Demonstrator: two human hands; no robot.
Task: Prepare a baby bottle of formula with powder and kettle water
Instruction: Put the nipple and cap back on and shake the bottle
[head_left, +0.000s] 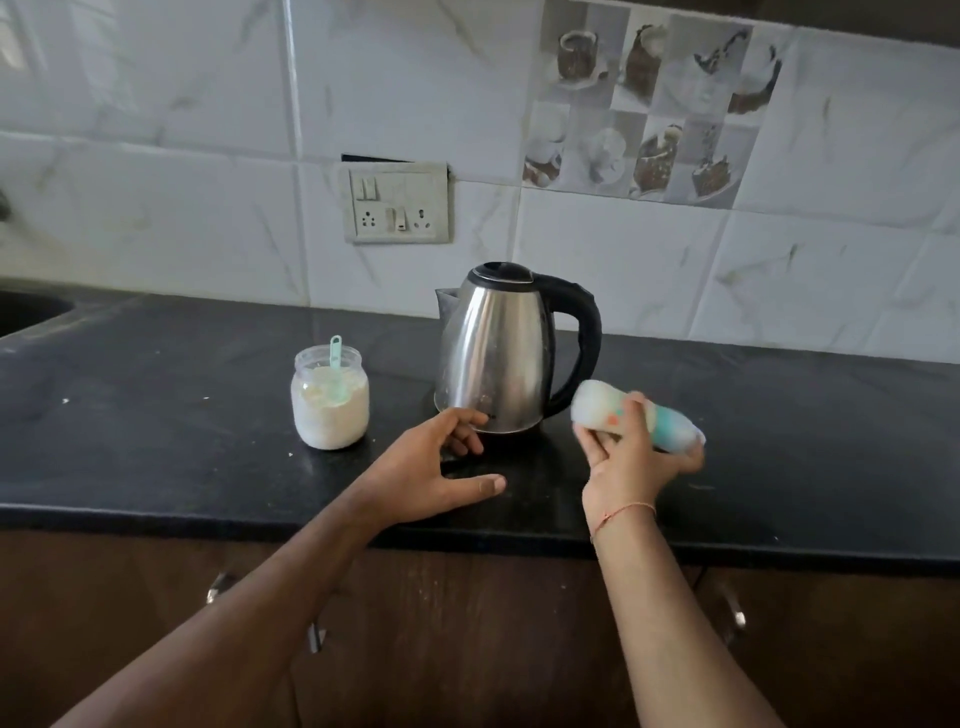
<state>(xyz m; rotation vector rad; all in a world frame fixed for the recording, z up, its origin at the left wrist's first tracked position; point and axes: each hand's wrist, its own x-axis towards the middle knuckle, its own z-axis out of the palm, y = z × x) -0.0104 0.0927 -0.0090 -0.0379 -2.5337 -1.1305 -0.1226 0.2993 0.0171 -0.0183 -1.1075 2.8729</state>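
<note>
Black and faintly streaked, the polished stone counter (156, 415) runs the full width in front of you, its front edge a thick dark lip above brown wooden cabinet doors (467, 649) with metal handles. Take the rounded stainless-steel kettle (493, 358) with its black lid and black loop handle as your landmark: it stands upright near the middle of the slab, spout to the left, handle to the right. Left of the kettle, apart from it, sits a squat clear jar (330, 402) of off-white powder with a pale green plastic scoop (336, 371) standing in it. Farther left of the kettle the stone lies bare up to the dark sink rim at the corner; right of the kettle it is bare too.

Your left hand (441, 467) hovers just in front of the kettle's base with fingers loosely spread, thumb out, grasping nothing. Your right hand (631, 457), a thin red thread at the wrist, is wrapped around the blurred pale baby bottle (602, 410) with a teal collar, lying sideways in the air just right of the kettle, by its handle.

Behind the kettle, glossy white marbled tiles and a grey switch-and-socket plate (397, 202).
</note>
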